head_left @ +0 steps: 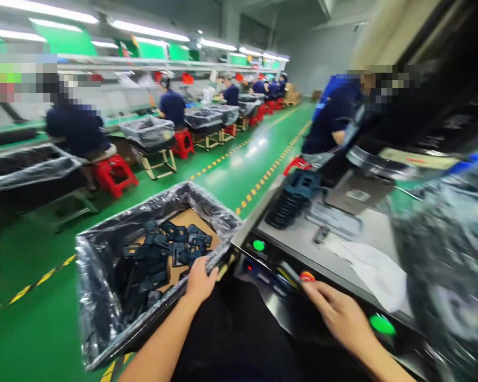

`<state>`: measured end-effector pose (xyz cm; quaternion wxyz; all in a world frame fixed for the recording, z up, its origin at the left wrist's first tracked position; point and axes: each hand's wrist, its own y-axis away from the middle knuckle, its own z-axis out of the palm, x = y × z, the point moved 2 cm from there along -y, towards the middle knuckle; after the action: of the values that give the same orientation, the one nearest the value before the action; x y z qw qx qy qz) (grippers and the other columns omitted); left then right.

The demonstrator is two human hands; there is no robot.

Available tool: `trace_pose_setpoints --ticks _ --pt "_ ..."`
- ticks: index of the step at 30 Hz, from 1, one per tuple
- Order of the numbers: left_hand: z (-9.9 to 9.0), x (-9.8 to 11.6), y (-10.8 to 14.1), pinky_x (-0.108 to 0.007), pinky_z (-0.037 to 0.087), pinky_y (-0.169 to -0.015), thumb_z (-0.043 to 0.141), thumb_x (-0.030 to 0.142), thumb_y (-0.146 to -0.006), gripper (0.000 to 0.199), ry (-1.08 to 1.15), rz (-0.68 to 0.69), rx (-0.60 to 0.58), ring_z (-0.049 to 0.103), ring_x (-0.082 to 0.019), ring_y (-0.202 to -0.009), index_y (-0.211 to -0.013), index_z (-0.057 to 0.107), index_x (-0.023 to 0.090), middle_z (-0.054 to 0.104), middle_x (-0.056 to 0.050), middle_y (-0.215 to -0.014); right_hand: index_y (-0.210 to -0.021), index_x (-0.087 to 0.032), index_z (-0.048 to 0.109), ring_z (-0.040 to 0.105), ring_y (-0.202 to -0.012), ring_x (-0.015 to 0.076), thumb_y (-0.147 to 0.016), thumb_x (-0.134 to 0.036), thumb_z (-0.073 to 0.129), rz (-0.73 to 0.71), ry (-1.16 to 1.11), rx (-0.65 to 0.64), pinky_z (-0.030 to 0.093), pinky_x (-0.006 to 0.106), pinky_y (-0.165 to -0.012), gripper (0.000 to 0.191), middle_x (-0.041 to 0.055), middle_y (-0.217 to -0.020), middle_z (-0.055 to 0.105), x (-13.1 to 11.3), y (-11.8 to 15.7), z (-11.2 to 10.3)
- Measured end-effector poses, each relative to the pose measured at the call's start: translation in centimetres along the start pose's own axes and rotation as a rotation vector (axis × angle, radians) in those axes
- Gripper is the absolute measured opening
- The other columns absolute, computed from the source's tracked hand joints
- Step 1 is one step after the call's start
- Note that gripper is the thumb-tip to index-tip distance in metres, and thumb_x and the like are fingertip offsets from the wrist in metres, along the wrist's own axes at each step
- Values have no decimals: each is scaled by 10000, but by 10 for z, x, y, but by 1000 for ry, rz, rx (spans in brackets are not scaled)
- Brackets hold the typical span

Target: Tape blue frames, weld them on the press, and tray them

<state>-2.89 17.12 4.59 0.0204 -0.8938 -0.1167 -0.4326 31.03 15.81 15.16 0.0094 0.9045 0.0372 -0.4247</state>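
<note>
- Left hand: curled at the near rim of one plastic-lined bin, apparently closed on a dark narrow piece, though the fingers partly hide it.
- Right hand: open, fingers stretched out and holding nothing, just beside one red push-button.
- Bin contents: a dozen or more flat black parts overlap on a cardboard sheet, so an exact count is not possible.
- Steel table, right of the bin: one stack of dark ribbed parts, one white sheet and one blurred metal plate.
- Table's near edge: two green buttons, one small and one larger.
- Far right: one plastic-wrapped bundle, too blurred to make out.
- Room: at least six co-workers in dark blue tops, the farthest overlapping; at least three red stools; at least five more lined bins.
- Surfaces: a glossy green floor with dashed yellow lines, under long ceiling strip lights.
- Hidden: pixelated patches cover part of the upper left, and the frame cuts off both forearms.
</note>
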Motion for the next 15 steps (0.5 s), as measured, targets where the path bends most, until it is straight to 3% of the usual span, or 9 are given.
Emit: trace_pose_setpoints --ticks 2,4,7,10,13,15 --pt "9 15 15 -410 413 -1022 486 462 -863 503 158 -3 -113 577 -260 -1131 -1212 538 104 609 -172 -1205 -649 -184 641 592 -638 186 -750 -704 555 253 -294 -204 459 290 -597 537 39 -662 663 -9 16 33" --pt "15 32 34 -366 479 -926 432 528 -889 536 295 -15 -263 636 -227 -1019 -1230 534 126 652 -136 -1146 -669 -174 623 579 -591 155 -691 -718 619 474 -620 -338 460 277 -587 545 23 -638 651 -15 28 63" --pt "14 55 60 -308 496 -826 511 530 -873 486 572 -92 -524 650 -185 -893 -1187 577 166 677 -77 -1041 -660 -160 604 550 -528 115 -583 -691 734 634 -844 -452 441 247 -553 552 -2 -590 627 -15 41 93" --pt "8 64 75 -245 462 -656 603 486 -837 356 590 -133 -658 587 -118 -641 -988 631 165 628 4 -775 -624 -154 586 504 -482 87 -602 -680 729 646 -851 -486 405 225 -509 546 -15 -551 602 -14 48 105" --pt "5 56 78 -225 429 -593 601 481 -836 320 550 -191 -611 561 -105 -586 -816 596 161 567 28 -681 -726 -146 657 499 -519 86 -668 -605 721 509 -737 -477 399 223 -523 467 -13 -606 617 -15 49 107" --pt "5 49 79 -235 447 -605 600 491 -833 329 560 -250 -585 584 -117 -604 -809 577 164 577 23 -700 -853 -152 701 531 -584 104 -689 -520 729 410 -619 -473 423 236 -566 403 0 -691 650 -16 48 107"
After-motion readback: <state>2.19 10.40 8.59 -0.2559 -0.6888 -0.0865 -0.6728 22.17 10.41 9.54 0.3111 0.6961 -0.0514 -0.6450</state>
